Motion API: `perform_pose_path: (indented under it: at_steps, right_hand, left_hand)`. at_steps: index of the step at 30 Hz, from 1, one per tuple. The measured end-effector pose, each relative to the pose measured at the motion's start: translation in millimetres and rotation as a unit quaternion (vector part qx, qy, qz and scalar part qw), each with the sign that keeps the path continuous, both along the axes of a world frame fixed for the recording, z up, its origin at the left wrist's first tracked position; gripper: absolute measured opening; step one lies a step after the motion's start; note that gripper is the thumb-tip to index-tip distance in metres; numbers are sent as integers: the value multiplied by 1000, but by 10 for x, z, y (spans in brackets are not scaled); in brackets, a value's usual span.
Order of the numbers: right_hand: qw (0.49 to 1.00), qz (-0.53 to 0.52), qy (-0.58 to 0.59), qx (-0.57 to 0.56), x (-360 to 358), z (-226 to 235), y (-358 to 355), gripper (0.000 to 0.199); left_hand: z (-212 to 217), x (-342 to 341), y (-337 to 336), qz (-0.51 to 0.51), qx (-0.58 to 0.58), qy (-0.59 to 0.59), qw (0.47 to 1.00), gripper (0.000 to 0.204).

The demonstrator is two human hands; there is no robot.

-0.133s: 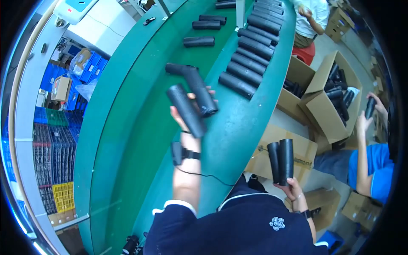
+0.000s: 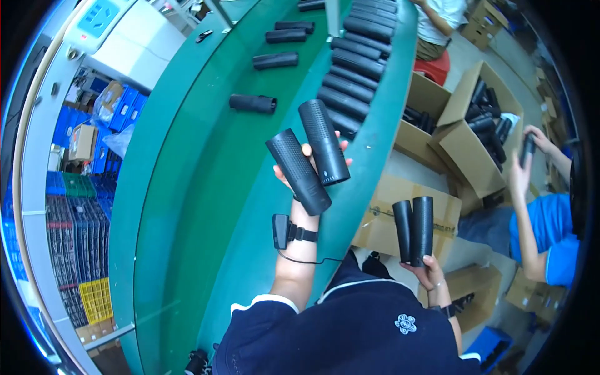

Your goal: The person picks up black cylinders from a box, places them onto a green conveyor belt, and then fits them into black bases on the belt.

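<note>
My left hand (image 2: 283, 177) is closed around two hollow black tubes above the green bench. Both the nearer tube (image 2: 299, 172) and the farther tube (image 2: 324, 142) have dotted texture over part of their length; they lean side by side, tilted, and hide most of my palm. At the lower right, my right hand (image 2: 431, 275) grips the lower ends of two more black tubes, a narrower-looking one (image 2: 403, 231) and a wider-looking one (image 2: 423, 231), held nearly upright beyond the bench edge. A strapped black device (image 2: 282, 232) with a cable sits on my left wrist.
On the green belt (image 2: 187, 250) lie several loose black tubes (image 2: 253, 104). A row of tubes (image 2: 344, 100) lines the bench's right side. Cardboard boxes (image 2: 475, 156) with tubes stand on the floor. A blue-shirted co-worker (image 2: 544, 231) holds a tube; another person sits farther off.
My left hand has moved right with its two tubes, away from the loose tube on the belt. My right hand keeps its two tubes at nearly the same place. The view has shifted slightly.
</note>
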State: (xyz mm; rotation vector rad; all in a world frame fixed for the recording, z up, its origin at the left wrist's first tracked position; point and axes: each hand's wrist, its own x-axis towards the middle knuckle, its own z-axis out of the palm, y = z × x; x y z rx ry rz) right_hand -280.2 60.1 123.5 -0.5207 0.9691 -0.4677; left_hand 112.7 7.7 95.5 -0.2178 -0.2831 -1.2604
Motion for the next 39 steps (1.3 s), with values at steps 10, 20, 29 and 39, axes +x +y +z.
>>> perform_pose_path:
  at_steps: [10,20,29,39]
  right_hand:
    - [989,-54,-102,-95,673,-153,186,73]
    - [974,-66,-207,-57,-1870,-907,-37,77]
    - [950,-256,-175,-31,-2741,-794,-318,51]
    - [922,-372,-68,82,-3272,-1881,-443,57]
  left_hand:
    - [792,73,-46,-131,-53,-121,983,67]
    - [-16,-2658,-27,-135,15,-134,982,68]
    - [-195,-3365,-75,-230,122,-22,965,60]
    - [-933,-3681,43,-306,223,-159,912,71]
